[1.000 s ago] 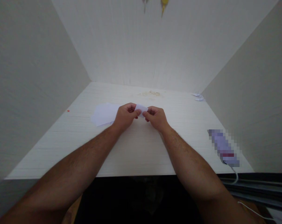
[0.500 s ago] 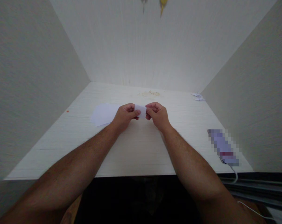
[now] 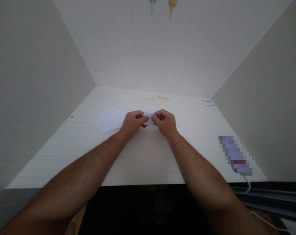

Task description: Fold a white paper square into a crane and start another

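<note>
Between my hands, above the middle of the white table, is a small white piece of paper (image 3: 149,122). My left hand (image 3: 134,122) pinches its left side, thumb on top and fingers beneath. My right hand (image 3: 165,122) grips its right side, the thumb pressed on its face near the other thumb. Whether the paper is folded in layers I cannot tell. Flat white sheets of paper (image 3: 108,120) lie on the table just left of my left hand, partly covered by it.
Small folded paper pieces (image 3: 208,101) lie at the back right corner. A blurred-out device (image 3: 233,155) with a white cable (image 3: 248,185) rests near the right edge. Walls close in the table (image 3: 143,163) at back and sides. Two pointed objects, one yellow (image 3: 172,6), show high on the back wall.
My right thumb and fingers have shifted left onto the paper's face, closer to my left thumb. The paper has dipped slightly towards me. My left hand has barely moved.
</note>
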A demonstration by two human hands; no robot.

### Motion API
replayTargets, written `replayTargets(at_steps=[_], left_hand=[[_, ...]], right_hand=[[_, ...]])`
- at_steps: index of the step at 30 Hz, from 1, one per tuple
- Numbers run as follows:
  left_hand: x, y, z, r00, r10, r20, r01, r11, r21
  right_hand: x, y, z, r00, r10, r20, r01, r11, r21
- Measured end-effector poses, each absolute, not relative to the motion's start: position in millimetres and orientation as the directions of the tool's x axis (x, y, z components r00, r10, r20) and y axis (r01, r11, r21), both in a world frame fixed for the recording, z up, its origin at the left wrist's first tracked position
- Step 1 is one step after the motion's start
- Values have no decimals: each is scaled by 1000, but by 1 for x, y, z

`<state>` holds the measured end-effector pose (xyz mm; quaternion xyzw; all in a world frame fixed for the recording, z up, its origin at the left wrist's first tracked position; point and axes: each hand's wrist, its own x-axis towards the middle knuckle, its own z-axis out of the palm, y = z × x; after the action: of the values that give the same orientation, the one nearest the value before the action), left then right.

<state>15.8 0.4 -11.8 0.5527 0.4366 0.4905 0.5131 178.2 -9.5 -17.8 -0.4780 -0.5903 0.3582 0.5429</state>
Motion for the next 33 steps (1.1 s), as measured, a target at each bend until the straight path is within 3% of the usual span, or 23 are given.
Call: replayTargets(at_steps=[33], left_hand=[[18, 0, -13, 150, 984, 97, 2, -99, 995]], right_hand=[[179, -12, -13, 91, 934, 345, 331, 298, -895]])
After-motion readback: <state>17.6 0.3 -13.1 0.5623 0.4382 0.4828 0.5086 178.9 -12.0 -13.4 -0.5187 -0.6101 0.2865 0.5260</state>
